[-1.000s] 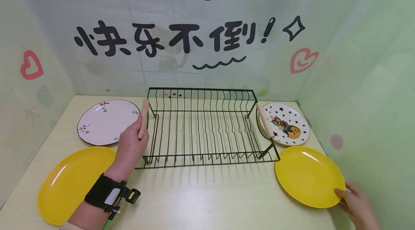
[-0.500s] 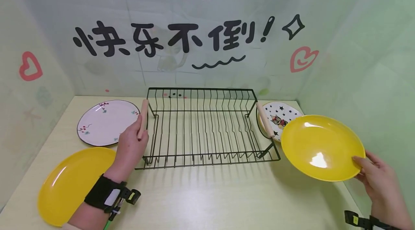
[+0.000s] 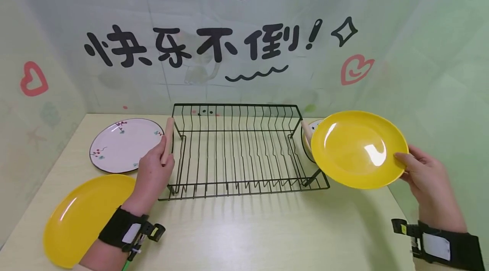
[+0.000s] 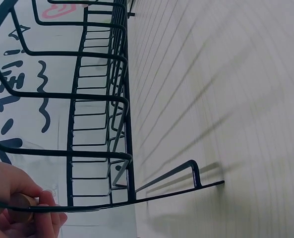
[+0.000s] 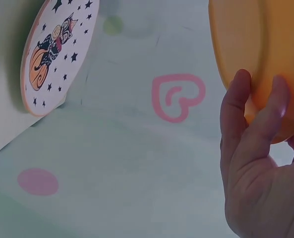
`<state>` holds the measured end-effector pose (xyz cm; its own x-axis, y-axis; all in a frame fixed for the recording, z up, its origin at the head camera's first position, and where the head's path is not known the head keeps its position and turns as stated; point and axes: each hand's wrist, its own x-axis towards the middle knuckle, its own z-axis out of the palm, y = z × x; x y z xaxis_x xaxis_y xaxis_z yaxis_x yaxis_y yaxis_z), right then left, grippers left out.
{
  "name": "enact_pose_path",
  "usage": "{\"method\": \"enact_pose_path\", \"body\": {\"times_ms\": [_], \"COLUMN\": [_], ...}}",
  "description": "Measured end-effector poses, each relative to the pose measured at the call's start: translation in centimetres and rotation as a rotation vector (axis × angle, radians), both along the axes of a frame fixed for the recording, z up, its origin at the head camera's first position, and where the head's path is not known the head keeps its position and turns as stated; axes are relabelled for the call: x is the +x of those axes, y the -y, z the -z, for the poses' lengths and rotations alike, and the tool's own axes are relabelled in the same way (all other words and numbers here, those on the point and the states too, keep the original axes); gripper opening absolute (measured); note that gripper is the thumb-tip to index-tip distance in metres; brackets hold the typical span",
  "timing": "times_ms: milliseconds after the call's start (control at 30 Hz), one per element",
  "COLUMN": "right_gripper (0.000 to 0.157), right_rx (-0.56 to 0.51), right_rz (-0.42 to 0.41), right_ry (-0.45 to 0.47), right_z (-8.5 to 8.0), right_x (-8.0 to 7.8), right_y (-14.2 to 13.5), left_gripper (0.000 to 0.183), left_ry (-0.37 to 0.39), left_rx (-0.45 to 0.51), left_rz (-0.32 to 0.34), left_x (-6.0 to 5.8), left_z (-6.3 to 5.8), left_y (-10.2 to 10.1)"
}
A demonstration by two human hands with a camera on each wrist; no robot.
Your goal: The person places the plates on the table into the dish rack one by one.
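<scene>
In the head view a black wire dish rack (image 3: 237, 152) with wooden handles stands on the table, its slots bare. My left hand (image 3: 154, 169) grips the rack's left wooden handle (image 3: 168, 141); the left wrist view shows the fingers (image 4: 46, 218) curled round it. On the right, my right hand (image 3: 428, 182) pinches the rim of a yellow plate (image 3: 355, 152), thumb on top and fingers below. That plate is held up over the table, its left edge overlapping the rack's right handle (image 3: 307, 133). In the right wrist view, fingertips (image 5: 242, 82) press the plate's underside (image 5: 238, 39).
A white plate (image 3: 126, 145) with flower sprigs lies at the back left, a second yellow plate (image 3: 84, 220) in front of it. A star-patterned plate (image 5: 62, 49) lies right of the rack, mostly hidden in the head view. A printed cloth wall (image 3: 229, 88) stands behind.
My right hand has lifted the yellow plate off the table at the right, then carried it up and leftward towards the rack. The left hand keeps its grip on the handle.
</scene>
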<state>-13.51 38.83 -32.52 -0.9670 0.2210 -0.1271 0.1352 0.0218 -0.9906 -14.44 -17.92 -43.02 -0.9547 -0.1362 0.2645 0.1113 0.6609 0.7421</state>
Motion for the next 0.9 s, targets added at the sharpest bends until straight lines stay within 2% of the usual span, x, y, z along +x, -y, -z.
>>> {"method": "enact_pose_path", "body": {"times_ms": [100,433,700,900], "right_gripper": [0.083,0.083,0.070,0.065], "right_rx": [0.033,0.172,0.500,0.563], "right_rz": [-0.004,0.037,0.060,0.031], "right_ry": [0.016,0.020,0.040,0.028], "right_z": [-0.4,-2.4,-4.6,-5.5], "right_x": [-0.5,-2.1,-3.2,-4.4], "right_y": [0.6,2.2,4.0,5.6], "left_gripper": [0.056,0.056,0.056,0.056], "left_ry": [-0.007,0.004,-0.001,-0.010], "left_rx": [-0.006,-0.009,-0.012,-0.003], "left_rz": [-0.002,0.000,-0.001,-0.015], "left_x": [0.0,0.0,0.1,0.2], "left_z": [0.0,-0.1,0.0,0.2], "left_y": [0.0,-0.2,-0.3,-0.3]}}
